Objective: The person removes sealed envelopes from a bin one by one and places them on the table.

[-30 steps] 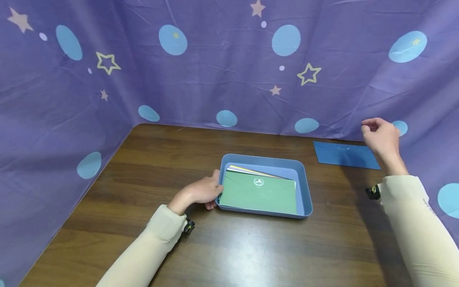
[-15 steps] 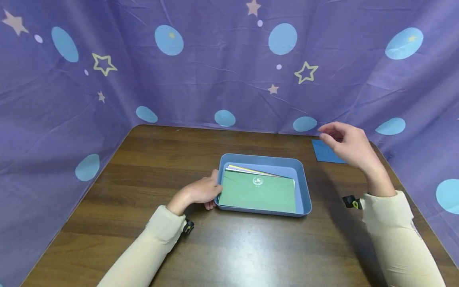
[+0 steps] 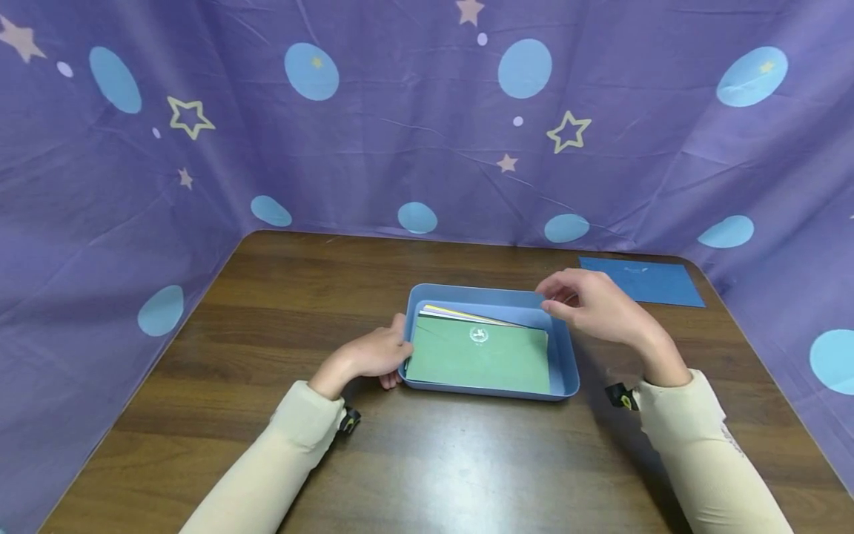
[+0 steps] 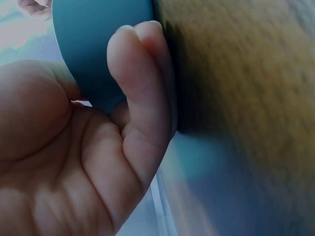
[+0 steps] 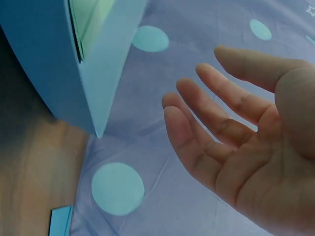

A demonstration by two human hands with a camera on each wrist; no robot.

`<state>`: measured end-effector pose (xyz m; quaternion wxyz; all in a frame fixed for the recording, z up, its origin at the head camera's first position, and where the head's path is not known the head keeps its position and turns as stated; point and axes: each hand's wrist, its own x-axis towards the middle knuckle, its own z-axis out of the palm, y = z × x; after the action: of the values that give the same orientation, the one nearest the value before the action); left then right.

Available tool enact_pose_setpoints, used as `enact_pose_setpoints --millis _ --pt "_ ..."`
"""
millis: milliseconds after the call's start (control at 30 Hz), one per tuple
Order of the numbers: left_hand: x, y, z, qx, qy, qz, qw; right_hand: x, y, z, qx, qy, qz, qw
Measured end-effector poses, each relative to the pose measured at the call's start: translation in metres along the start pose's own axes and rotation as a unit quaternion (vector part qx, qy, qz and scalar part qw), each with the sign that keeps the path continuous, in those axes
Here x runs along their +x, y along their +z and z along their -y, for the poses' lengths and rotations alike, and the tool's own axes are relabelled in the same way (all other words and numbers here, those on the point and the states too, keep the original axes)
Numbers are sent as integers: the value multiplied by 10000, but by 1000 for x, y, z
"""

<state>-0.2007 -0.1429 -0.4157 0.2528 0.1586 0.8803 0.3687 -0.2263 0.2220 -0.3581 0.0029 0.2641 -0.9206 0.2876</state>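
The left hand (image 3: 373, 354) pinches the left wall of a blue tray (image 3: 480, 297) between thumb and bent fingers; the tray rests on the wooden table (image 3: 460, 460), immediately right of that hand. Inside, just past the thumb, a green envelope (image 3: 477, 363) with a white emblem lies over other papers, their edges (image 3: 457, 317) showing behind it. The right hand (image 3: 603, 308), fingers spread and loosely curved, hovers by the tray's far right corner. Beyond that hand lies a blue envelope (image 3: 650, 280); farther, a purple star-patterned curtain (image 3: 373, 163) hangs.
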Motion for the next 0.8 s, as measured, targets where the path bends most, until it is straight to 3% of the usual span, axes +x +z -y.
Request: enact_pose_setpoints --millis 367,800 --pt "2 0 2 13 -21 -11 10000 3 26 -4 -249 -512 714 9958" --pt "0 -1 0 6 -4 -7 10000 3 38 -7 -678 -37 1245 9899"
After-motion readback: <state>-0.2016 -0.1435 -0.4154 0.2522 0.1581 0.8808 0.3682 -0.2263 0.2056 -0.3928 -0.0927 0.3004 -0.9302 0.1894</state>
